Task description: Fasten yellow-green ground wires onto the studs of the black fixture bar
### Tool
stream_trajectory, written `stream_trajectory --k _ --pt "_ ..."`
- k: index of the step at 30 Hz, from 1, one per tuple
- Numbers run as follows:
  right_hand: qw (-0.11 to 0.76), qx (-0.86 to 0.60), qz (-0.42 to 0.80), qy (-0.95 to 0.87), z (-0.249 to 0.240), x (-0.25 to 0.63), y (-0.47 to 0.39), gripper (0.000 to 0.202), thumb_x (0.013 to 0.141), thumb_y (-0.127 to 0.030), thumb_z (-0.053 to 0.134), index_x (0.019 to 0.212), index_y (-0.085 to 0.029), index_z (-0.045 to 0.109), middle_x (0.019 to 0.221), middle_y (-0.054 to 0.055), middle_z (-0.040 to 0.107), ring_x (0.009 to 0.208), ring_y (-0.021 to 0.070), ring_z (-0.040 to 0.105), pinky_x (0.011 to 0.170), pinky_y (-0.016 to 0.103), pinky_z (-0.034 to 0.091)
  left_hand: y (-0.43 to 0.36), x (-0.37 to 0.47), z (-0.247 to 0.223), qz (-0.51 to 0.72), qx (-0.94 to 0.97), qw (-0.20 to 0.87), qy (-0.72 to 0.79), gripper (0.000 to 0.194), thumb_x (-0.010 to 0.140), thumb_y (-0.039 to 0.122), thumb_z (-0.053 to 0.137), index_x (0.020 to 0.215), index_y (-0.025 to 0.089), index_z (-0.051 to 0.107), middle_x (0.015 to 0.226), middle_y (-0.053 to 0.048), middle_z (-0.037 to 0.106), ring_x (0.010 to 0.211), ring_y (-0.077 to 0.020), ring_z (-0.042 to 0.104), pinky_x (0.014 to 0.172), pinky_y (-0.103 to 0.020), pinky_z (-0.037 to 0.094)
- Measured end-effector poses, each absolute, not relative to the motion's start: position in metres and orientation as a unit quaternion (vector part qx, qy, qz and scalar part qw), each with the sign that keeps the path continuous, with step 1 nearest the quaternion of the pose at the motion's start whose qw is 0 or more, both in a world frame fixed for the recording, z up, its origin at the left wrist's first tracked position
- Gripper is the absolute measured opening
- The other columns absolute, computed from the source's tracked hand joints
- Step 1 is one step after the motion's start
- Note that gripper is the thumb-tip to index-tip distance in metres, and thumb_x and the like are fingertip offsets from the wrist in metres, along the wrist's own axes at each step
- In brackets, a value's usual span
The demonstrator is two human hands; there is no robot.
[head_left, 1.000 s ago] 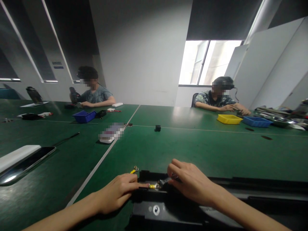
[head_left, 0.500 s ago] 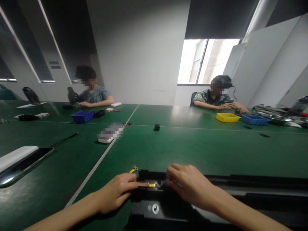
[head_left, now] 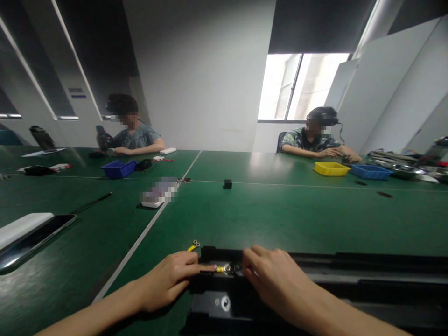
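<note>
My left hand (head_left: 177,276) is closed around a dark cable, its index finger stretched along it toward a yellow ring terminal (head_left: 220,269). That ring lies against a small black fitting (head_left: 235,268) inside a long black metal housing (head_left: 210,305). More ring terminals (head_left: 194,245) with yellow sleeves poke out above the same hand. Just right of the fitting, my right hand (head_left: 271,275) has its fingers curled together over the housing. Whatever those fingers pinch is hidden behind them. A round hole with a light rim (head_left: 226,303) shows in the housing's near face.
A phone (head_left: 42,238) lies beside a white slab (head_left: 24,224) on the green table (head_left: 297,219). Farther off are a white device (head_left: 159,191), a small black block (head_left: 228,184), and blue and yellow bins (head_left: 331,169). Two people sit across the table.
My right hand has dropped slightly and turned at the wrist, showing more of the black fitting. My left hand keeps its place at the terminal.
</note>
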State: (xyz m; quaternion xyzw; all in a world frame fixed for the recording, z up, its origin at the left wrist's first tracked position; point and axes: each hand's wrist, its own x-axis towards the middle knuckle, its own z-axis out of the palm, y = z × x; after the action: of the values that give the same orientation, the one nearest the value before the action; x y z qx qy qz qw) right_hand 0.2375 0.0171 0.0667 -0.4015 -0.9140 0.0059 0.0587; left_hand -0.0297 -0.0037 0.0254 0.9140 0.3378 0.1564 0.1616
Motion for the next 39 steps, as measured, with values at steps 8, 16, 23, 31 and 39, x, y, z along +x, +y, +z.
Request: stream_trajectory --k 8,16,23,31,39 --pt "0.053 -0.386 -0.027 -0.921 0.062 0.237 0.014 0.011 0.083 -0.008 0.054 0.085 -0.018 0.058 0.076 0.003 0.064 0.053 0.0179 0.058 0.047 0.03 0.015 -0.002 -0.03 0.024 0.148 0.913 0.166 0.342 0.055 0.088 0.004 0.035 0.135 0.031 0.044 0.088 -0.006 0.055 0.078 -0.0219 0.054 0.068 -0.03 0.04" --pt "0.049 -0.397 -0.009 -0.917 0.065 0.237 0.02 0.006 0.084 -0.014 0.056 0.085 -0.019 0.058 0.075 0.002 0.065 0.053 0.0171 0.058 0.047 0.029 0.014 -0.004 -0.029 0.027 0.162 0.914 0.164 0.333 0.05 0.09 0.007 0.035 0.134 0.029 0.046 0.087 -0.006 0.055 0.075 -0.0207 0.053 0.069 -0.029 0.041" --pt "0.073 -0.424 0.069 -0.9 0.074 0.241 0.037 0.006 0.077 -0.017 0.065 0.08 -0.022 0.065 0.078 -0.002 0.069 0.067 0.0165 0.065 0.053 0.025 0.028 -0.003 -0.03 0.021 0.153 0.913 0.152 0.345 0.051 0.091 0.007 0.037 0.135 0.031 0.045 0.089 -0.006 0.057 0.078 -0.0213 0.054 0.07 -0.028 0.042" --pt "0.085 -0.417 0.061 -0.903 0.075 0.243 0.045 0.006 0.077 -0.018 0.066 0.08 -0.023 0.068 0.078 -0.001 0.068 0.07 0.0171 0.063 0.056 0.024 0.033 -0.003 -0.034 0.016 0.149 0.913 0.157 0.347 0.053 0.09 0.006 0.039 0.136 0.03 0.044 0.09 -0.006 0.057 0.08 -0.022 0.054 0.072 -0.03 0.043" --pt "0.107 -0.357 0.028 -0.927 0.072 0.243 0.048 0.004 0.079 -0.017 0.065 0.082 -0.02 0.065 0.08 0.001 0.066 0.079 0.0183 0.056 0.067 0.029 0.034 -0.003 -0.034 0.017 0.149 0.913 0.159 0.345 0.049 0.092 0.009 0.037 0.135 0.03 0.046 0.092 -0.007 0.057 0.082 -0.0223 0.055 0.074 -0.03 0.044"
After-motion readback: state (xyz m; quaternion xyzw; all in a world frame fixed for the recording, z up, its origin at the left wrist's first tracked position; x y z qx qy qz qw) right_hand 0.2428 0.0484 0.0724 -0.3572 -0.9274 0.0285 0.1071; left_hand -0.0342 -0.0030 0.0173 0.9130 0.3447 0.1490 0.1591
